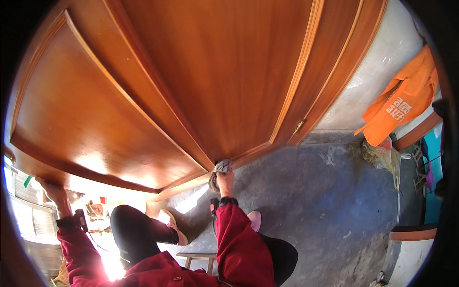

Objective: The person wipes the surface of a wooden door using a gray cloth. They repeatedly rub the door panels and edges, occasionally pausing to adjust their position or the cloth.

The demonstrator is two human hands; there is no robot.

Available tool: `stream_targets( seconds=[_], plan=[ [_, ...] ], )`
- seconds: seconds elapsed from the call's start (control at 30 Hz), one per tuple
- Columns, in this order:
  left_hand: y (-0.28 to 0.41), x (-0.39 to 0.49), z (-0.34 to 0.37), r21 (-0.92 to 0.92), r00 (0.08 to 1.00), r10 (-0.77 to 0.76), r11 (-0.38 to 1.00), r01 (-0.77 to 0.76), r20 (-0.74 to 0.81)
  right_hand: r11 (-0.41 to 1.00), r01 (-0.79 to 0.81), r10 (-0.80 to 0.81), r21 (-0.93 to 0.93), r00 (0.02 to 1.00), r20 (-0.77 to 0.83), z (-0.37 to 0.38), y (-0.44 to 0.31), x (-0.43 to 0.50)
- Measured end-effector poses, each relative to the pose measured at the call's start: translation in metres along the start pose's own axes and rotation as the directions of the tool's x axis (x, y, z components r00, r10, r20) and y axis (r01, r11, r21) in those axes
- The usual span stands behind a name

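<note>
A varnished brown wooden door (222, 79) with raised panel moulding fills the upper view. My right hand (225, 182) grips a crumpled grey cloth (223, 166), pressed to the bottom of the door where two panelled sections meet. At the far left, my left hand (55, 193) holds the outer edge of the left panelled section (89, 118); its fingertips are partly hidden by that edge. Both wrists carry dark straps with small devices, and red sleeves cover my arms.
Below me are a wooden stool (197, 255) and a grey concrete floor (308, 201). An orange bag with printing (398, 104) hangs on the right wall, above a translucent plastic bag (389, 158). A brass hinge (298, 126) joins door and frame. Strong sunlight washes out the lower left.
</note>
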State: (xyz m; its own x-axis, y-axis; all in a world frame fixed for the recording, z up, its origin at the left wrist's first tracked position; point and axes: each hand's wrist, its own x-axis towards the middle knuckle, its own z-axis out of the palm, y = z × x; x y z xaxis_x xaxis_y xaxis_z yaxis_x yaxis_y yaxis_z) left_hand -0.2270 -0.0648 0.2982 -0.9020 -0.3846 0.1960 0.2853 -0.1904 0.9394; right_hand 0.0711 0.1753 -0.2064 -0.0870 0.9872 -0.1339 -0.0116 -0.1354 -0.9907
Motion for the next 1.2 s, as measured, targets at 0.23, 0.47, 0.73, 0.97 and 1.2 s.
stream_targets(
  seconds=[0.23,0.47,0.73,0.97,1.2],
  plan=[
    [-0.045,0.078,-0.040,-0.218,0.939,0.147,0.973,-0.080,0.310,0.940,-0.195,0.130,0.281,0.964,0.233,-0.029,-0.134,-0.003],
    [-0.008,0.002,-0.003,-0.023,0.998,0.058,0.998,-0.058,0.011,0.835,0.533,-0.526,-0.137,0.846,0.090,-0.023,-0.231,-0.025],
    [0.013,-0.024,0.001,-0.058,0.993,-0.003,0.998,0.010,0.117,0.876,0.010,0.063,-0.482,0.989,0.134,-0.019,-0.026,0.013],
    [0.024,-0.039,-0.006,-0.025,0.988,-0.017,0.999,0.021,0.154,0.996,0.030,0.002,0.084,0.933,-0.361,-0.033,-0.085,0.009],
    [0.023,-0.043,-0.013,-0.099,0.995,0.008,0.995,0.002,0.101,0.891,0.359,-0.453,-0.279,0.753,-0.478,-0.024,-0.158,0.030]
  ],
)
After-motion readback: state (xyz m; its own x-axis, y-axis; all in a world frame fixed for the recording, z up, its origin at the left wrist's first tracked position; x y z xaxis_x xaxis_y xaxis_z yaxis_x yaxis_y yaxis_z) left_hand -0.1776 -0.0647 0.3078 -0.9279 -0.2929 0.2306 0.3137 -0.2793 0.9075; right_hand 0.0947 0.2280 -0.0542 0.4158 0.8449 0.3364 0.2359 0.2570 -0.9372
